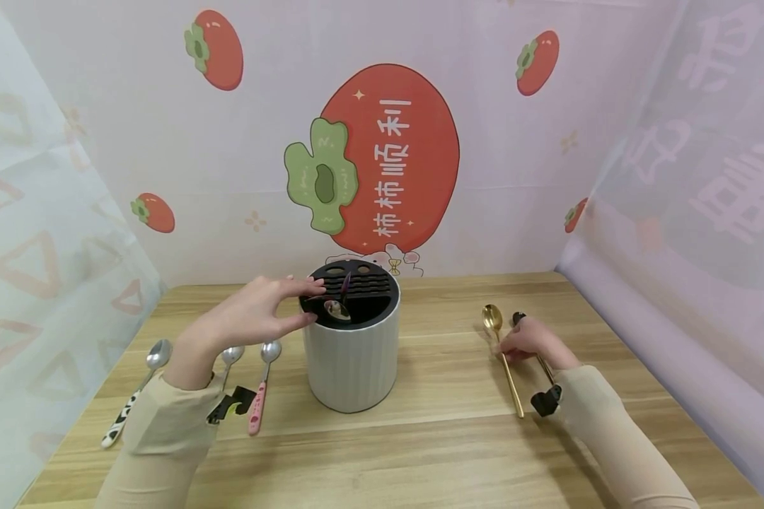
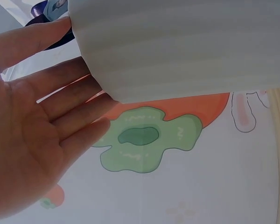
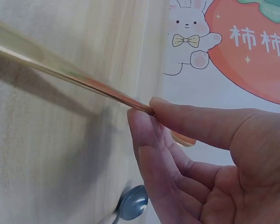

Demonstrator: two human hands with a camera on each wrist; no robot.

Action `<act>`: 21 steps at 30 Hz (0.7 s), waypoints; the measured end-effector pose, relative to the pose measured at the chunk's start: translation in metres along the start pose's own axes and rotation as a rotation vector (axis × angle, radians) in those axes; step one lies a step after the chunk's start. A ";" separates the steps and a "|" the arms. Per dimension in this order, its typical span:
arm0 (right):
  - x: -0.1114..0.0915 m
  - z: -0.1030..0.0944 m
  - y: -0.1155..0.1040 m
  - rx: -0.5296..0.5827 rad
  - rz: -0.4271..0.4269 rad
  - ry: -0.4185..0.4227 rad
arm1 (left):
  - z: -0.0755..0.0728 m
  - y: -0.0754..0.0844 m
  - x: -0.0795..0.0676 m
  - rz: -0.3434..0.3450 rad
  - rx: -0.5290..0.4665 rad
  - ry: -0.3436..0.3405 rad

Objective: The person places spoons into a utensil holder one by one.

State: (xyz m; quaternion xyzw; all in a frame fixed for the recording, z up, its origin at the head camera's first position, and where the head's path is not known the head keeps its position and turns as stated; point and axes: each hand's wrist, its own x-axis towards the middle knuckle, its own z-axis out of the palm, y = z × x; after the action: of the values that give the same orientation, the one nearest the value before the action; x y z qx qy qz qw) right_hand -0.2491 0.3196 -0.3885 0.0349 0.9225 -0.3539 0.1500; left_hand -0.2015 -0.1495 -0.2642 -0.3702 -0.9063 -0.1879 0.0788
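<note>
A white ribbed utensil holder with a black slotted lid stands on the table. Inside its front opening lies a shiny spoon. My left hand is at the holder's left rim, fingers extended over the top edge and thumb lower down. In the left wrist view, the fingers reach behind the ribbed wall. On the right, my right hand pinches a gold spoon by its handle, between thumb and fingertips in the right wrist view. Beside it, partly hidden by that hand, is a dark-bowled spoon.
Left of the holder lie a spoon with a black-and-white handle, a pink-handled spoon and another spoon partly covered by my left forearm. A printed cloth backdrop rises behind the wooden table.
</note>
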 end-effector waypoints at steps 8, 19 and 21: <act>-0.003 -0.002 -0.005 0.013 -0.061 0.007 | -0.002 0.000 0.001 -0.009 -0.001 -0.010; -0.011 -0.004 -0.018 0.018 -0.107 0.045 | -0.002 0.000 0.002 -0.018 0.002 -0.021; -0.013 -0.004 -0.021 0.015 -0.114 0.052 | -0.002 0.000 0.002 -0.023 0.003 -0.026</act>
State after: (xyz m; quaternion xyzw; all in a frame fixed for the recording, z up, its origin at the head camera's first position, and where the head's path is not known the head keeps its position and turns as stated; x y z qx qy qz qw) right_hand -0.2415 0.3067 -0.3683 -0.0072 0.9240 -0.3675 0.1051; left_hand -0.2028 -0.1494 -0.2616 -0.3619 -0.9118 -0.1825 0.0653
